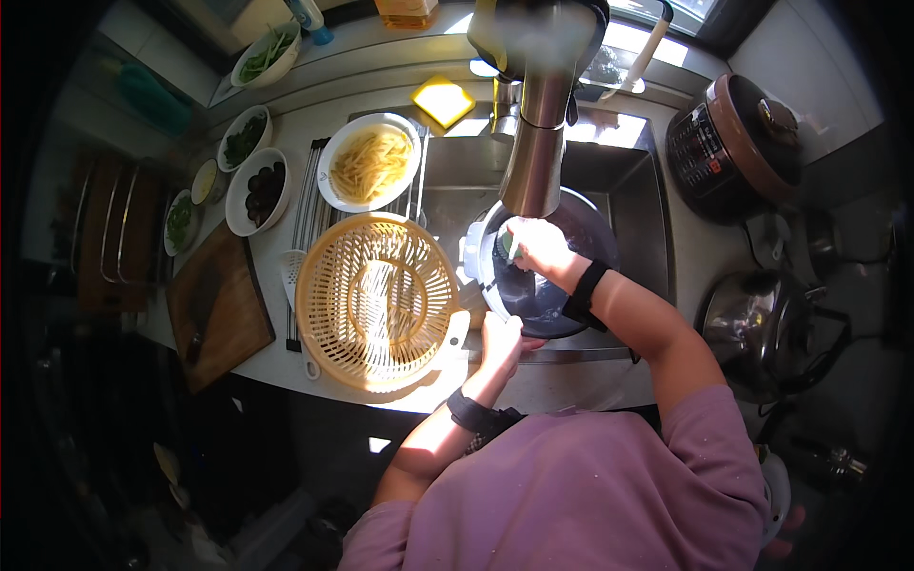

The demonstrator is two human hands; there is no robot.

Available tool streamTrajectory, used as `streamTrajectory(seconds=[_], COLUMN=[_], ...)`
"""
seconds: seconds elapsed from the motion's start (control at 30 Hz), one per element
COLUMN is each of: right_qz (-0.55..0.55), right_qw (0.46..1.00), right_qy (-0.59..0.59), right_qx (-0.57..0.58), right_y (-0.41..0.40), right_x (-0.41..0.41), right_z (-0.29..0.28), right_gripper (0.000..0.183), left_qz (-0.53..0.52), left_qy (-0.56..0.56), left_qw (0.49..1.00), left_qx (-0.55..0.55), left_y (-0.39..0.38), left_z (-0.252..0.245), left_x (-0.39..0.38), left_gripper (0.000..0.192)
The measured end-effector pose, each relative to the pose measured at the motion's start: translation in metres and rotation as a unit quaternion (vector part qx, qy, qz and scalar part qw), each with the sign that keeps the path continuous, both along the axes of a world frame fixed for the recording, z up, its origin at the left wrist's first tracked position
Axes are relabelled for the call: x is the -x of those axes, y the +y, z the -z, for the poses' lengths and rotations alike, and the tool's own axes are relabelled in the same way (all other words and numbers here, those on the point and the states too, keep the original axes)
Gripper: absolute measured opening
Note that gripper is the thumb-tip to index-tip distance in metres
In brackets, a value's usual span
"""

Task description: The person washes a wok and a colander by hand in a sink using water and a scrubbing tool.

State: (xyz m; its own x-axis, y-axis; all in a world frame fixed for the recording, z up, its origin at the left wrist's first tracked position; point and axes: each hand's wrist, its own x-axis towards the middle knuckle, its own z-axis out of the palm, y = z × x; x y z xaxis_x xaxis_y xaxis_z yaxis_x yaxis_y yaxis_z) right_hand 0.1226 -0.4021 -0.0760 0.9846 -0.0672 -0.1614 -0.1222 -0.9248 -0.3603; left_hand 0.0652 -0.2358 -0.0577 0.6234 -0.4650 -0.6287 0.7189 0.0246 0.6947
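Observation:
Inside the steel sink (639, 214), below the faucet (532, 171), is a dark round pot or bowl (593, 221) with a pale rim. My left hand (502, 342) grips its near rim, thumb on top. My right hand (539, 246), bright with sunlight, is inside it and closed on a small green-and-white scrubber (508, 244), partly hidden by the fingers. Left of the sink lies a tan plastic colander (307, 300) with a handle. Behind it a white bowl (327, 175) holds pale shredded strips in liquid.
Bowls of dark greens (245, 138), dark round pieces (264, 193) and chopped greens (180, 221) stand at the left, near a cutting board (221, 307) with a knife. A yellow sponge (443, 102) lies behind the sink. An electric cooker (735, 150) and a steel kettle (750, 328) stand right.

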Motion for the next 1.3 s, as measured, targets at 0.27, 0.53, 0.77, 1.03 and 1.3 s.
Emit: streamTrajectory(seconds=[0.27,0.53,0.77,1.03,1.3], right_qz=[0.06,0.207,0.144,0.043,-0.063], right_qw=[0.955,0.631,0.627,0.869,0.943], right_qy=[0.13,0.134,0.127,0.031,-0.055], right_qx=[-0.261,-0.736,-0.755,-0.492,-0.322], right_y=[-0.019,-0.028,-0.025,-0.04,-0.103], right_x=[0.051,0.043,0.036,0.03,-0.048], right_z=[-0.005,-0.044,-0.033,-0.055,-0.088], right_gripper=[0.052,0.033,0.04,0.044,0.057], left_qz=[-0.026,-0.027,-0.012,-0.045,-0.083], left_qy=[-0.019,-0.042,-0.043,-0.023,0.018], left_qw=[0.999,0.998,0.997,0.997,0.995], left_qx=[0.023,0.043,0.064,0.06,0.045], left_y=[0.006,0.015,0.019,0.016,0.014], left_z=[0.019,0.021,0.022,0.018,0.023], left_x=[-0.011,-0.01,-0.009,-0.01,-0.01], left_gripper=[0.028,0.03,0.029,0.028,0.03])
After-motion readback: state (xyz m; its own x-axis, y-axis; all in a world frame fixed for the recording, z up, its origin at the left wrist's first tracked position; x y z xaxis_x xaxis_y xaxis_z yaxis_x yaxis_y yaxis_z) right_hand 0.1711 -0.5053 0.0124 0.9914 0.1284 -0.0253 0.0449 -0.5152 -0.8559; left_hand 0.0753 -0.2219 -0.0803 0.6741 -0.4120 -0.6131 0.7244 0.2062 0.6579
